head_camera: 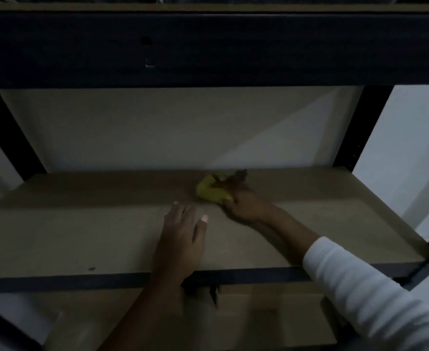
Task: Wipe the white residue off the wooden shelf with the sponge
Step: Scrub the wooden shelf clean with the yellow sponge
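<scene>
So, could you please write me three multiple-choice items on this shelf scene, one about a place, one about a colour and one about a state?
1. Where on the wooden shelf is the sponge?
A. At the front edge
B. Toward the back, near the wall
C. On the board below

2. What colour is the sponge?
A. Yellow
B. Blue
C. Pink

3. What is the left hand doing?
A. Gripping the sponge
B. Lying flat and open on the shelf
C. Holding a bottle

Answers:
1. B, since the sponge sits far back, close to where the shelf meets the wall.
2. A, as it shows yellow even in the dim light.
3. B, because the left hand's fingers are spread on the board with nothing in them, while the right hand holds the sponge.
</scene>
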